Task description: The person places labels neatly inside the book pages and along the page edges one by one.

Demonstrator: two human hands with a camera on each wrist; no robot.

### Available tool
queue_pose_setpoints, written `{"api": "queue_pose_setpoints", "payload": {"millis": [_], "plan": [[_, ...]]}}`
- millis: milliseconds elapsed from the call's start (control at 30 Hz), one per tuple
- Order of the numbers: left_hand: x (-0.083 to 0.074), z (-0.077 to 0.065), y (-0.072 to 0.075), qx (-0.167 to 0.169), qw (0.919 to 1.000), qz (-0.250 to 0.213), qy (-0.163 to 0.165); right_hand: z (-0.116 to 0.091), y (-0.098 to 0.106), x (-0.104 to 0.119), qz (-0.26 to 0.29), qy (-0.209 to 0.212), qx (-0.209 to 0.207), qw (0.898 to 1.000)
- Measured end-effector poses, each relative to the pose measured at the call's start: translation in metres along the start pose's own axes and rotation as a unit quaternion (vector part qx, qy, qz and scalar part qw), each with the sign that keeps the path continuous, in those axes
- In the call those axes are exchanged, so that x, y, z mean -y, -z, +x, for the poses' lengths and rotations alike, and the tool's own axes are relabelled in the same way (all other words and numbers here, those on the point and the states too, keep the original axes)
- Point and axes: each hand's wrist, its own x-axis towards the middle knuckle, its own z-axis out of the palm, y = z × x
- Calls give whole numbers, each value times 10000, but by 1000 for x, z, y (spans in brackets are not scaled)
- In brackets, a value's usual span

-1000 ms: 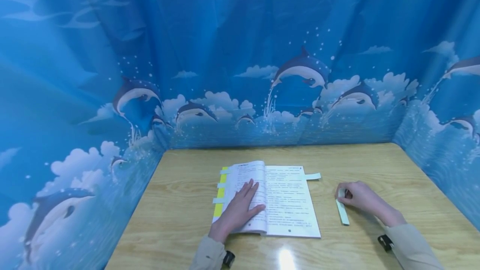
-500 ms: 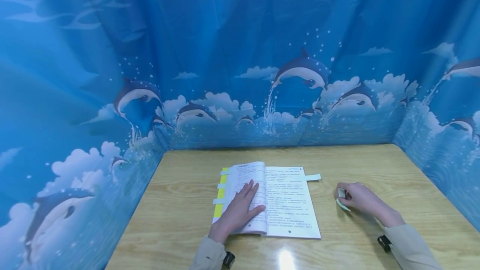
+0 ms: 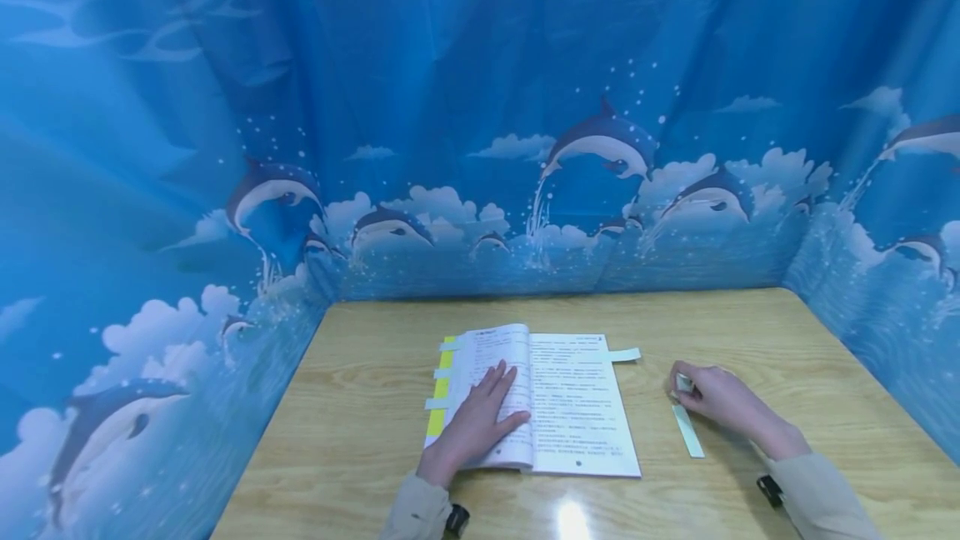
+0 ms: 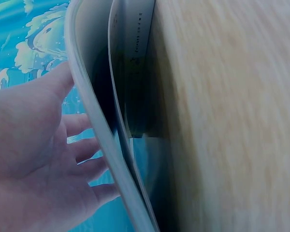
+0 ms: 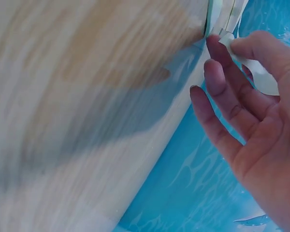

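An open book (image 3: 581,407) with printed pages lies on the table. My left hand (image 3: 480,419) rests flat on its left page, fingers spread; the left wrist view shows the palm (image 4: 43,150) beside the curved page edges. To the right of the book, my right hand (image 3: 723,398) pinches a pale sticky strip (image 5: 261,72) between thumb and index finger, the other fingers loosely bent. Just below those fingertips a light green pad of sticky notes (image 3: 688,433), narrow and long, lies on the table.
Pale sticky flags stick out from the book: one flag (image 3: 626,354) at the right edge, several on the left, such as this flag (image 3: 437,403), over a yellow border (image 3: 437,422). A blue dolphin curtain (image 3: 450,148) stands behind the wooden table (image 3: 360,407).
The green pad beneath my right fingers curled up half a second ago and now lies straight again, with a pale strip held apart at the fingertips. The left hand has stayed on the page.
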Motion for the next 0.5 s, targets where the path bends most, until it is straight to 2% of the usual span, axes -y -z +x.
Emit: {"api": "queue_pose_setpoints", "payload": {"millis": [233,500], "plan": [[0,1,0,6,10000,23,27,2,1,1,21,-67,-343,9994],[-1,1,-1,22,9999,71,76,-1,1,7,-324,-133,-543,9979]]}}
